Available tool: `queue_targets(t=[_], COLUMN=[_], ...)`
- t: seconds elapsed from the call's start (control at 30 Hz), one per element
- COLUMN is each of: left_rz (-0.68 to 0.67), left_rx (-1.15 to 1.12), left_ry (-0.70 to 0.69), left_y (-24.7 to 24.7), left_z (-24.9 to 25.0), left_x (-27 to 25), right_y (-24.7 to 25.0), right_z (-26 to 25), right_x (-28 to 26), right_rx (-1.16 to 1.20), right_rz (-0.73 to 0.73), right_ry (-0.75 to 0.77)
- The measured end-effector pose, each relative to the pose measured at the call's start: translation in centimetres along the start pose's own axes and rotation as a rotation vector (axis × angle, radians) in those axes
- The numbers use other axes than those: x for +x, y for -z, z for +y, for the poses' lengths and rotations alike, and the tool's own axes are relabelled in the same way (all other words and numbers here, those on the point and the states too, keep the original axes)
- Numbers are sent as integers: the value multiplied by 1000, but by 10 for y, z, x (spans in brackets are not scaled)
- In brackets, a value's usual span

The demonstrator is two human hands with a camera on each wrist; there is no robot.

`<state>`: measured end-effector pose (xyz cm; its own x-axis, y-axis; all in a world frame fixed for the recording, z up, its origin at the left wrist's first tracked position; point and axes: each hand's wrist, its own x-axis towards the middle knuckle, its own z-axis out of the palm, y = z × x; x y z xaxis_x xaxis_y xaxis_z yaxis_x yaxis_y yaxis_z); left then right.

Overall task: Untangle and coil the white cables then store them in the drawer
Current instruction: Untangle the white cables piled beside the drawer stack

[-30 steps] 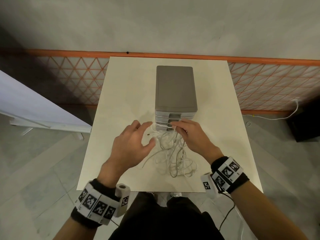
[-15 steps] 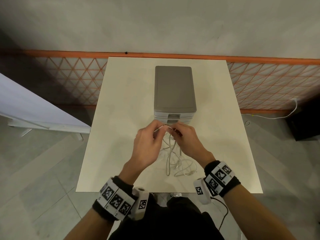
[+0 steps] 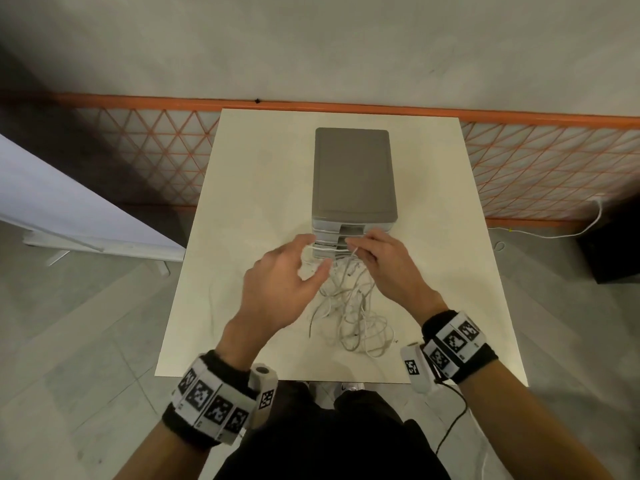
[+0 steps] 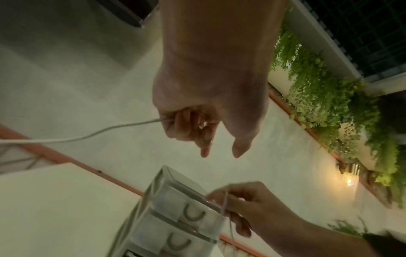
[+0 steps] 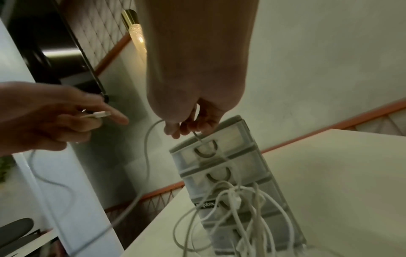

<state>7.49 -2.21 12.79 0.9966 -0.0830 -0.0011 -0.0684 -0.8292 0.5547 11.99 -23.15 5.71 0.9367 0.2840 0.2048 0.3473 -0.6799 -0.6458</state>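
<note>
A tangle of white cables (image 3: 349, 313) lies on the cream table (image 3: 249, 188), in front of a small grey drawer unit (image 3: 353, 174) whose drawers are closed. My left hand (image 3: 311, 258) holds one cable near its USB plug (image 5: 100, 114), with the lower fingers (image 4: 175, 121) curled round it. My right hand (image 3: 356, 247) pinches a cable (image 5: 151, 156) just in front of the top drawers (image 5: 208, 147). A short stretch of cable (image 3: 325, 249) runs between the two hands above the pile. The rest of the tangle hangs down to the table below them.
An orange mesh fence (image 3: 536, 168) runs behind the table. A white board (image 3: 69, 202) leans at the left. A black box (image 3: 609, 244) stands on the floor at the right, with another white cord (image 3: 554, 233) beside it. The table's front edge (image 3: 311, 377) is close to my legs.
Half a second ago my hands met over the pile. They have now drawn apart, the left hand moving left with a cable end, and a strand stretches between them.
</note>
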Motion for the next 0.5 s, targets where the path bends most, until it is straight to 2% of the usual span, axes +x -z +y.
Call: queue_targets(t=[0.1, 0.17, 0.23, 0.33, 0.5], left_rz=[-119, -140, -108, -27, 32], left_rx=[-12, -34, -107, -356, -649], left_ry=[23, 7, -23, -66, -25], left_y=[-13, -24, -31, -31, -11], left_z=[15, 18, 15, 4, 2], left_x=[8, 12, 11, 8, -3], right_y=[3, 5, 9, 13, 7], right_z=[-12, -21, -26, -26, -13], right_x=[2, 2, 1, -1, -6], right_rx=[5, 68, 141, 191, 137], right_rz=[-7, -9, -19, -62, -116], right_ry=[50, 54, 61, 58, 43])
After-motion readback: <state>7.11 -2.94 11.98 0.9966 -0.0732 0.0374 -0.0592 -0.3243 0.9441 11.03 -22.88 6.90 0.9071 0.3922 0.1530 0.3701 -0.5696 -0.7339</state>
